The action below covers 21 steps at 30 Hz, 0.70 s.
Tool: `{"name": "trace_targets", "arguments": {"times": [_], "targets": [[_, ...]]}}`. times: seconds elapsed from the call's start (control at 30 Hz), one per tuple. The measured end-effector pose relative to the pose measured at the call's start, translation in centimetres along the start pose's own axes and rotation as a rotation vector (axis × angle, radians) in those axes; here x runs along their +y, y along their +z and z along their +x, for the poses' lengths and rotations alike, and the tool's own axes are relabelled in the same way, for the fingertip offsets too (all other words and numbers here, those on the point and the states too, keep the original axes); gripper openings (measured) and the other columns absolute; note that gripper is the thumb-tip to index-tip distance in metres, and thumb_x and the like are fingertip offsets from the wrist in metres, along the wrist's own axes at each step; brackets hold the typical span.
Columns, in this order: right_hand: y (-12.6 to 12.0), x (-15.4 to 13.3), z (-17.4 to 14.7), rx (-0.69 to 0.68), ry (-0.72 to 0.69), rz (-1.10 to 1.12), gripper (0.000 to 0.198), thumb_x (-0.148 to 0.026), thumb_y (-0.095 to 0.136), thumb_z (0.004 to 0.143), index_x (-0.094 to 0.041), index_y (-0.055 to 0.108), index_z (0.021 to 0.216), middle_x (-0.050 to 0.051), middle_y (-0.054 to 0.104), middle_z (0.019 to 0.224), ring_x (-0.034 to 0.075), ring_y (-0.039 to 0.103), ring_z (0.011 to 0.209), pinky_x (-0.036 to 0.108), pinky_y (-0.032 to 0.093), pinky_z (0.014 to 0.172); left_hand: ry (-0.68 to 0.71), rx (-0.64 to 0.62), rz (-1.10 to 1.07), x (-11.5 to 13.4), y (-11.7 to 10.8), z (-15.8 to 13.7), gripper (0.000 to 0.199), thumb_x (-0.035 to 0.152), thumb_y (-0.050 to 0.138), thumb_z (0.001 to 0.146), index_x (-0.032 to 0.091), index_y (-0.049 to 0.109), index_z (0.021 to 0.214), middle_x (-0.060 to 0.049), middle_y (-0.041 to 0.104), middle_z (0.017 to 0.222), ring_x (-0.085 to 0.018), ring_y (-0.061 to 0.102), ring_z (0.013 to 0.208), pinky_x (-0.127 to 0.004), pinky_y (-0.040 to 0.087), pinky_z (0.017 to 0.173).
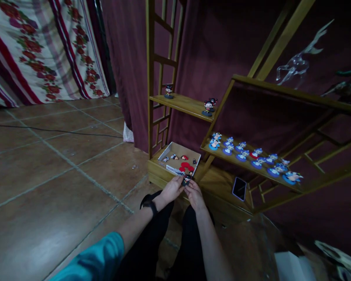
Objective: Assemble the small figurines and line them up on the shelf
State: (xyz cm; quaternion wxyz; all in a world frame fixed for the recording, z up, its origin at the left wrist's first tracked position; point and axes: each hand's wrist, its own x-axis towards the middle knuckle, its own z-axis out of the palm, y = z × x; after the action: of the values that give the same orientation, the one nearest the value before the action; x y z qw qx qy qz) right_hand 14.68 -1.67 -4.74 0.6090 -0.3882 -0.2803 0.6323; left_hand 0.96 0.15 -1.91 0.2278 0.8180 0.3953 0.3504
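Note:
Between my two hands is a small figurine [186, 180] with a black-haired head and a dark base. My left hand [173, 189] grips it from the left and my right hand [194, 192] from the right, fingers closed about its lower part. Just beyond them a shallow cardboard box [172, 147] rests on the low shelf. Inside lie several small figure parts [175, 157] and some red round pieces [186, 166]. Similar black-haired figurines stand on the shelf above, one figurine [168, 91] at its left end and a pair [208, 106] at its right.
A wooden display rack [181, 104] fills the space ahead. Rows of blue-based figurines [242, 155] stand on its right shelf, above a phone [239, 189] on the lower board. A clear glass animal ornament [295, 66] tops the rack. A dark cable [55, 131] crosses the tiled floor [61, 175].

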Motion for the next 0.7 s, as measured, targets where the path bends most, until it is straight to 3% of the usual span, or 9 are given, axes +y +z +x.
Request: {"name": "trace_targets", "arguments": {"times": [0.5, 0.7], "targets": [[-1.0, 0.5, 0.2, 0.002, 0.035, -0.03, 0.036, -0.008, 0.063, 0.057, -0.026, 0.058, 0.087, -0.006, 0.063, 0.082, 0.007, 0.058, 0.073, 0.018, 0.045, 0.064, 0.01, -0.08, 0.506, 2.3, -0.3, -1.4, 0.045, 0.026, 0.035, 0.085, 0.009, 0.033, 0.126, -0.015, 0.052, 0.102, -0.022, 0.051, 0.092, -0.034, 0.035, 0.081], [-0.7, 0.1, -0.4, 0.022, 0.012, -0.084, 0.035, -0.008, 0.062, 0.057, -0.026, 0.057, 0.087, -0.006, 0.063, 0.083, 0.009, 0.058, 0.074, 0.021, 0.045, 0.066, 0.003, -0.085, 0.58, 2.7, -0.4, -1.7, 0.05, 0.028, 0.035, 0.085, 0.006, 0.029, 0.129, -0.017, 0.052, 0.103, -0.023, 0.05, 0.092, -0.033, 0.033, 0.077]]}}
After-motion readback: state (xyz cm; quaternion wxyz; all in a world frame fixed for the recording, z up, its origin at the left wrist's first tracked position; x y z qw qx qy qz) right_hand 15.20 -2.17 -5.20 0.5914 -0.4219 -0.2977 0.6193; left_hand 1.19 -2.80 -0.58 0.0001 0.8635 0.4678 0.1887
